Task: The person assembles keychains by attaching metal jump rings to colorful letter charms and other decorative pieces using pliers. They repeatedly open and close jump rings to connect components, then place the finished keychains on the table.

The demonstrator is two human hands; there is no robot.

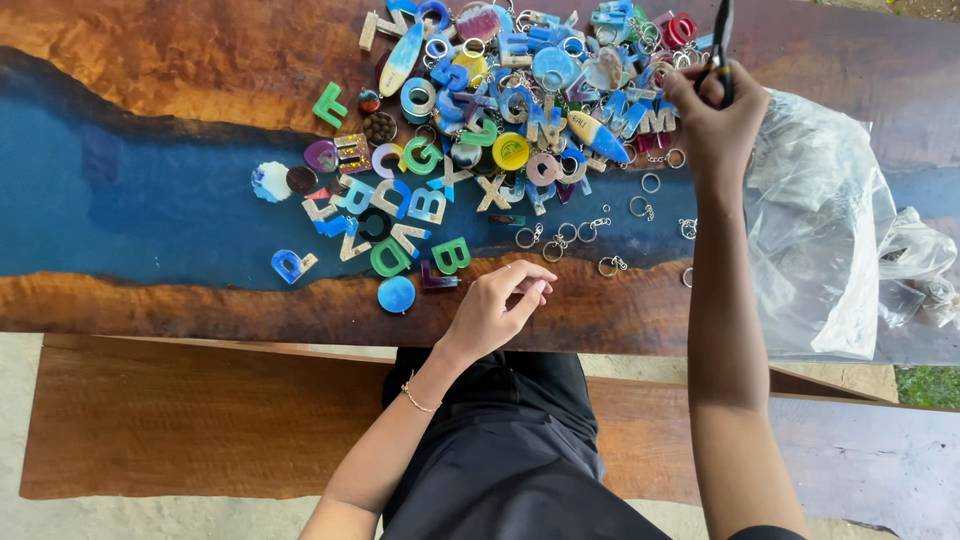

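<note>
I see blue, green and purple resin letters (480, 130) heaped on the brown table (200, 60) beside its blue stripe (150, 200).

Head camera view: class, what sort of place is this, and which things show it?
Probably a craft worktable, perhaps outdoors: resin letter charms heaped on a wood-and-blue-resin table, loose key rings, and a dark tool in the right hand.

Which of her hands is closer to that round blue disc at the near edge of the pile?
The left hand. It rests on the table just right of the round blue disc. The right hand is far off, up by the pile's far right side, gripping a dark tool.
</note>
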